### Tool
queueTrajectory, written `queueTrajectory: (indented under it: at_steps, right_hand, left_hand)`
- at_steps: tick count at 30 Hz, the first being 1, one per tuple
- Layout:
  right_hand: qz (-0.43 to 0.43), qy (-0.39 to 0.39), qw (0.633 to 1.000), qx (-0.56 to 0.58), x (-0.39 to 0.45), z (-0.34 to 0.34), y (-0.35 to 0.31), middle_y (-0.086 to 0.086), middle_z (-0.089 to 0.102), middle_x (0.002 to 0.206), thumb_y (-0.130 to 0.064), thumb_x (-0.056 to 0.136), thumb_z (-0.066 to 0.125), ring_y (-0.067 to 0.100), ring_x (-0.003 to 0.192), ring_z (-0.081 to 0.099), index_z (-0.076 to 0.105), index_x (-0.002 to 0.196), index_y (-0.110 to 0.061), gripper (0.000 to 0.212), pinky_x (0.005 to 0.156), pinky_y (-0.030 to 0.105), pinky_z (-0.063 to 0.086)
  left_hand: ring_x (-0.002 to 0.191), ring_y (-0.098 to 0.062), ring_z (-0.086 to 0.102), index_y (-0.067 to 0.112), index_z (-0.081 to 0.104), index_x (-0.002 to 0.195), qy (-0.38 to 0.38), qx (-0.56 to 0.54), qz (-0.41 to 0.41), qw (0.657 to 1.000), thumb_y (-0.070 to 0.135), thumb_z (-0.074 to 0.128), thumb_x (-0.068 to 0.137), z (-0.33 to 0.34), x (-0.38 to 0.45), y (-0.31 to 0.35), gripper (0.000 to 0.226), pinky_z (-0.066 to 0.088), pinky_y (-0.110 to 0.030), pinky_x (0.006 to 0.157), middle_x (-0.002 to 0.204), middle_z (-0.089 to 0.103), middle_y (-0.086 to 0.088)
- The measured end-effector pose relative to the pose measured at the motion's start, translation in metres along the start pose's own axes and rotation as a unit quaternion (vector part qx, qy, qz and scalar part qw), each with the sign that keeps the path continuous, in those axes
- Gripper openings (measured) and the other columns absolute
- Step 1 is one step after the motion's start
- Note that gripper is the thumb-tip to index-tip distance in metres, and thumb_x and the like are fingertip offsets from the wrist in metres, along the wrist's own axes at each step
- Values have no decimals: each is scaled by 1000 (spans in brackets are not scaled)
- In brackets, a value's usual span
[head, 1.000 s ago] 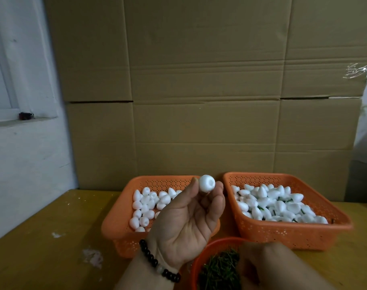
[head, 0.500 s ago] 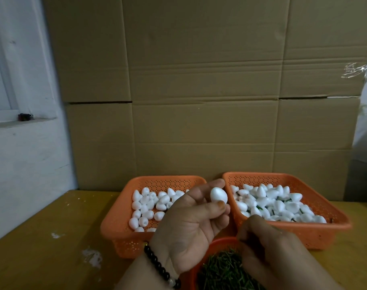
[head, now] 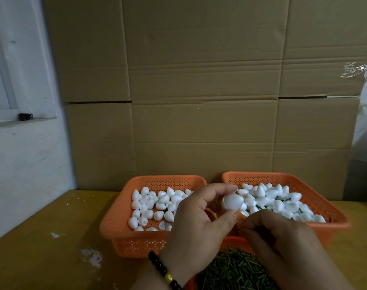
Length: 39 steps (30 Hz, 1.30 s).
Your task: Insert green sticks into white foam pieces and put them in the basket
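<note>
The left hand (head: 196, 225) pinches a white foam piece (head: 233, 202) between its forefinger above and thumb below, holding it over the gap between the two baskets; its long axis lies roughly level, and which end is narrow is hard to tell. Just right of it, the right hand's (head: 283, 241) fingers are curled, knuckles up; any stick in them is hidden. The bowl of green sticks (head: 235, 271) is cut off below. The left basket (head: 115, 227) and right basket (head: 335, 218) stand on the worktop (head: 42, 243).
</note>
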State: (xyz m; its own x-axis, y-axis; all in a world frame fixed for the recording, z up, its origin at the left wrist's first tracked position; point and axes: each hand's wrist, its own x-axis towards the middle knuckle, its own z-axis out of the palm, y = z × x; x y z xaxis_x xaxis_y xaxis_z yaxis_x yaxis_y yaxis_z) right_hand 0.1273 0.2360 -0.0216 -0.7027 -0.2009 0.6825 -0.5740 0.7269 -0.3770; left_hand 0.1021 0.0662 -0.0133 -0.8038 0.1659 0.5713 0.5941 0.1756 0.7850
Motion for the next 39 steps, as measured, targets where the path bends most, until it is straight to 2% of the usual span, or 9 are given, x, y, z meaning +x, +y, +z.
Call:
queueTrajectory:
  at_steps: [3, 7, 11, 14, 19, 25, 29, 34, 39]
  right_hand:
    - [7, 36, 999, 20, 1, -2, -2, -26, 66, 80, -1, 66, 83, -9, 59, 61, 65, 78, -45, 49, 54, 2, 43]
    - [4, 67, 997, 50, 0, -2, -1, -31, 67, 84, 2, 69, 81, -12, 68, 64, 67, 87, -50, 56, 63, 2, 45]
    - [-5, 82, 995, 59, 0, -2, 0, -32, 68, 78, -1, 67, 83, -13, 69, 65, 70, 87, -46, 51, 64, 0, 45]
    - [-27, 116, 989, 85, 0, -3, -2, -33, 68, 81, -16, 69, 77, -12, 71, 65, 67, 99, -45, 43, 65, 1, 46]
    - [-52, 156, 986, 19, 0, -3, -1, -26, 67, 73, -18, 70, 76, -17, 74, 61, 74, 84, -32, 20, 66, -6, 40]
    - [-63, 191, 978, -48, 0, -1, 2, -11, 69, 72, -17, 66, 72, -1, 70, 63, 74, 77, -18, 11, 67, 1, 45]
    - [-71, 203, 974, -74, 0, 2, 5, -8, 69, 68, -15, 65, 72, 0, 55, 64, 74, 74, -16, 9, 63, 11, 48]
    - [-60, 191, 979, -46, 0, 3, 7, -13, 67, 71, -15, 67, 71, -2, 73, 64, 73, 75, -17, 8, 64, 3, 46]
    - [-27, 191, 980, 43, 0, 3, 4, -21, 67, 72, -18, 65, 74, -11, 70, 65, 69, 71, -21, 8, 59, 4, 48]
  left_hand:
    - [83, 2, 63, 43, 65, 107, -5, 8, 10, 1000, 34, 62, 80, 3, -1, 2, 28, 52, -19, 69, 101, 66, 25]
    - [80, -6, 64, 33, 65, 100, -19, -145, -102, 984, 26, 61, 87, 4, 2, 3, 15, 50, -23, 66, 102, 73, 5]
    - [72, -13, 63, 10, 56, 103, -51, -337, -216, 915, 18, 56, 85, -1, 7, 4, 20, 48, -24, 58, 105, 73, -11]
    - [71, -16, 65, 10, 56, 100, -79, -427, -276, 857, 24, 55, 78, -5, 9, 5, 26, 50, -24, 57, 108, 72, -13]
    - [78, -20, 67, 8, 62, 101, -92, -492, -315, 807, 23, 57, 80, -3, 10, 1, 26, 55, -29, 64, 112, 70, -15]
    - [85, -21, 70, 11, 79, 82, -115, -489, -305, 809, 22, 54, 84, 2, 7, -2, 27, 57, -31, 70, 112, 70, -15]
    - [86, -24, 70, 5, 72, 98, -115, -475, -303, 818, 19, 59, 82, 6, 5, -3, 25, 58, -33, 70, 111, 70, -18]
    - [83, -26, 71, 4, 67, 99, -112, -464, -305, 824, 19, 61, 80, 8, 2, -3, 25, 58, -34, 69, 97, 71, -18]
    - [85, -25, 70, 6, 77, 80, -97, -476, -304, 819, 20, 61, 80, 8, 4, -5, 21, 57, -37, 79, 112, 69, -20]
